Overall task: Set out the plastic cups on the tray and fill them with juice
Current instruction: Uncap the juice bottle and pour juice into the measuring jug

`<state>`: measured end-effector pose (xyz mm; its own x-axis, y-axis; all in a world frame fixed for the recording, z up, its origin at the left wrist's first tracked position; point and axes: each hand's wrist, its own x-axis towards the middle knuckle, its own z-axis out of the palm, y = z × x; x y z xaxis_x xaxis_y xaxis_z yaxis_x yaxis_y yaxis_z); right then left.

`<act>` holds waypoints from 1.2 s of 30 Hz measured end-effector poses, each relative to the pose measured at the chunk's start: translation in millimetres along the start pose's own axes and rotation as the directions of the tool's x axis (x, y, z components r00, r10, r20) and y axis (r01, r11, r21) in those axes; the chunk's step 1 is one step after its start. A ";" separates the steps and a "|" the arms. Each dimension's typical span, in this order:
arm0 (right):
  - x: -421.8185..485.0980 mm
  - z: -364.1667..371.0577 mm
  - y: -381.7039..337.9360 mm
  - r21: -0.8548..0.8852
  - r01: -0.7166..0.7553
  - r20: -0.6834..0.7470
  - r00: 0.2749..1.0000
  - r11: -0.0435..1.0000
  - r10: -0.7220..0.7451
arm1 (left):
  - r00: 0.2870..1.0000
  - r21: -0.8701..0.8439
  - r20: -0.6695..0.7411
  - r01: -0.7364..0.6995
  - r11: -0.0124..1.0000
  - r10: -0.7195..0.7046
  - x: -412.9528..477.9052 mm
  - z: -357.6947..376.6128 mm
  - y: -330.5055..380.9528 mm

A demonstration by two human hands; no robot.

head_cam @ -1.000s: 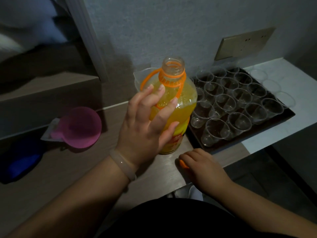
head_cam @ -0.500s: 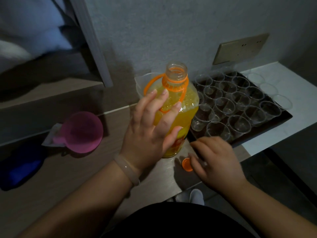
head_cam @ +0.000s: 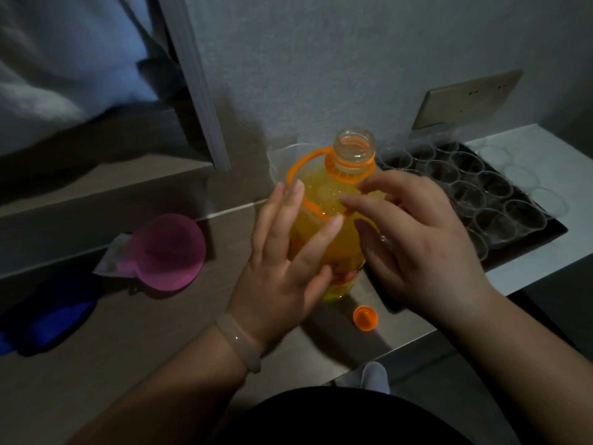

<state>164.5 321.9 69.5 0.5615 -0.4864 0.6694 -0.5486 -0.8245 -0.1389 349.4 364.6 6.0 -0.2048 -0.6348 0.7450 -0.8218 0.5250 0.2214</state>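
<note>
Flanking bottle [head_cam: 322, 203]: left hand [head_cam: 282, 255], right hand [head_cam: 420, 242] (cap [head_cam: 365, 318] near counter edge [head_cam: 414, 340])

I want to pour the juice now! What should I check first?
1. Cap off the juice bottle: ok, the orange cap lies on the counter.
2. Bottle upright: ok.
3. Cups upright and empty on the tray: ok.
4. Every cup on the tray: not ok, a few loose cups seem to stand beside it.
5. Firm hold: cannot tell; the left hand lies flat against the bottle, and the right hand is at the orange handle.
</note>
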 end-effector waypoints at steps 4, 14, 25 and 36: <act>-6.3 1.4 0.7 0.007 -0.072 -0.012 0.997 0.997 0.072 | 0.996 -0.077 0.056 0.067 0.995 -0.063 -14.0 9.7 0.5; -23.0 12.4 4.8 0.258 -0.191 0.001 0.980 0.947 0.198 | 0.993 -0.158 0.008 0.116 0.981 -0.117 18.5 0.6 10.2; -10.0 23.0 19.3 0.442 -0.528 0.250 0.849 0.725 0.466 | 0.983 -0.006 0.105 0.153 0.988 -0.152 17.4 5.9 12.3; -1.4 29.9 2.3 0.428 -0.557 0.258 0.830 0.712 0.495 | 0.986 -0.013 0.105 0.129 0.992 -0.127 10.1 -5.5 12.0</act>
<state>181.0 312.0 46.4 0.3541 -0.8862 0.2987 -0.4383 -0.4395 -0.7841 340.4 367.7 19.7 -0.1537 -0.7520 0.6410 -0.8342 0.4465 0.3237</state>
